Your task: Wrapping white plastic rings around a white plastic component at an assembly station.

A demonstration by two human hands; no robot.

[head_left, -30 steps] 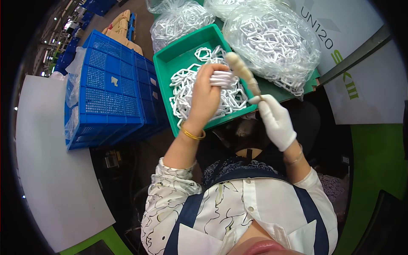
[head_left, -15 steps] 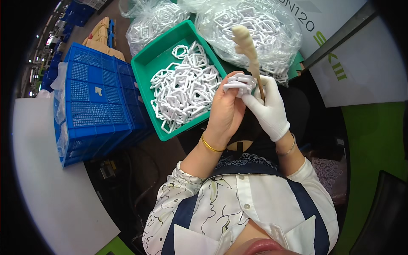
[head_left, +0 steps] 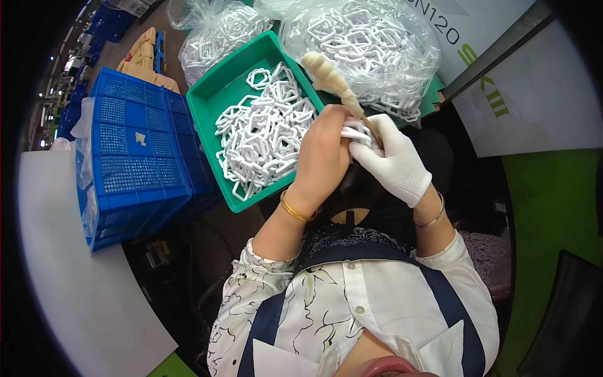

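Note:
My bare left hand (head_left: 322,154), with a gold bangle at the wrist, is closed on a small stack of white plastic rings (head_left: 356,132). These look like the angular link-shaped rings in the green tray. My right hand (head_left: 396,160) wears a white glove and grips a thin brown stick (head_left: 375,133) with a lumpy, cream-coloured wrapped head (head_left: 328,78). The head slants up and left above my left hand. Both hands meet over my lap, the gloved fingers touching the stack. My left fingertips are partly hidden behind the rings.
A green tray (head_left: 204,107) of loose white rings lies ahead to the left. Beyond it stand clear plastic bags (head_left: 367,41) (head_left: 223,41) full of similar rings. Stacked blue crates (head_left: 135,166) are at the left, beside a pale table surface (head_left: 75,283). A printed white panel (head_left: 534,100) rises at the right.
The stick's head has tipped down and to the left. My left hand has turned so its back faces up and its fingers curl over the rings. My gloved hand stays close by.

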